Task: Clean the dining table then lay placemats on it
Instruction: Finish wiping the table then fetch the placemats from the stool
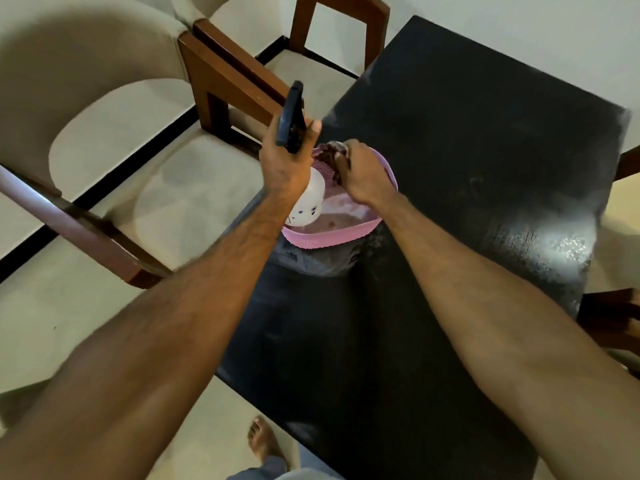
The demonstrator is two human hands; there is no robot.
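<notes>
My left grip point(284, 161) is wrapped round the neck of a spray bottle point(306, 202), fingers curled about it just under the black trigger head point(291, 116), which points up and away from me; the white body of the bottle hangs below the hand, partly over the near left rim of the pink basket point(332, 237). My right grip point(363, 174) reaches into the same basket and pinches a dark reddish cloth point(332, 150) at its far side, the cloth bunched between the fingers and lifted against the basket wall. The basket stands on the black bench point(467, 150) near its left edge, resting on what appears to be a grey sheet point(311, 261); whether this is a placemat I cannot tell. The bench surface shows pale smears and a bright glare patch toward the right side. Wooden chairs with cream cushions point(156, 168) stand on the floor to the left of the bench. My bare foot point(265, 441) shows on the floor at the near edge.
</notes>
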